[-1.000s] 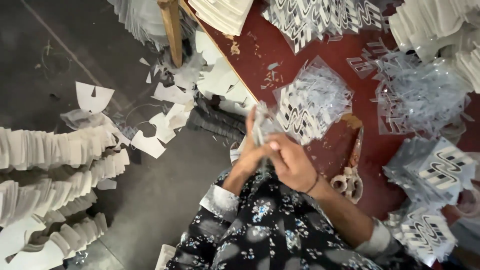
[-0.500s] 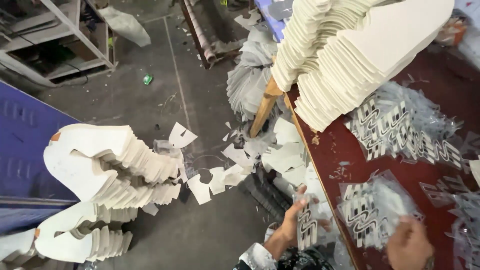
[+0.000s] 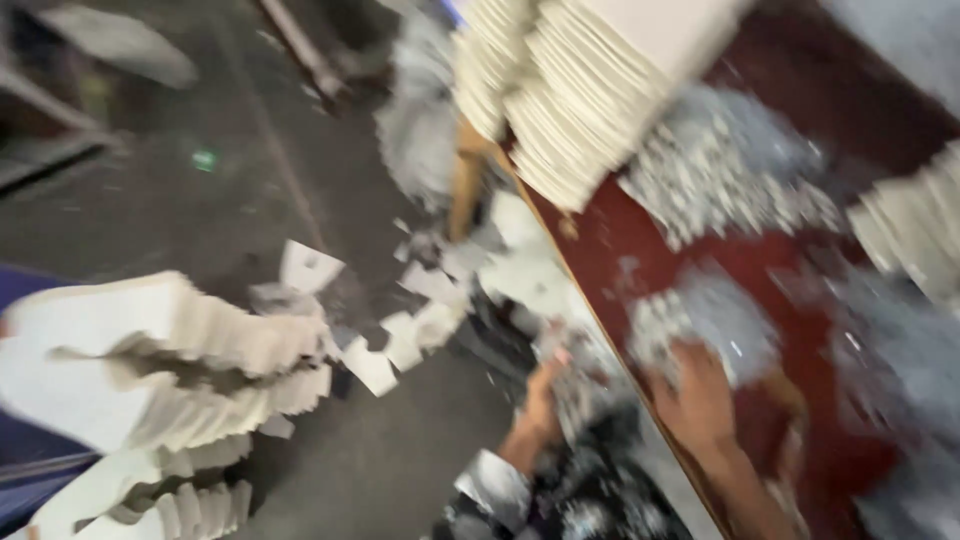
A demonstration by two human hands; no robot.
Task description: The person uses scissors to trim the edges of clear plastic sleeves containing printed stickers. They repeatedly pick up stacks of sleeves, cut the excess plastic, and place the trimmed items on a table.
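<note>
Fingers of right hand [image 3: 700, 395] spread flat on clear bag of black-and-white patterned pieces [image 3: 705, 325] on dark red table [image 3: 850, 420], as if pinning it. Left hand [image 3: 542, 400] below table edge, fingers curled around similar bag [image 3: 580, 385]; blur heavy, I judge it gripped. White cut-out stacks [image 3: 560, 95] fill far table end, more [image 3: 170, 350] on floor with scraps [image 3: 385, 345].

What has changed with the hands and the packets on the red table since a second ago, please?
The hands have parted. A second ago both worked together on one clear packet in front of the body. Now the right hand reaches onto the red table, at a pile of clear packets, while the left hand keeps a packet at the table edge; blur hides the grip. The white card stacks on the floor are unmoved.
</note>
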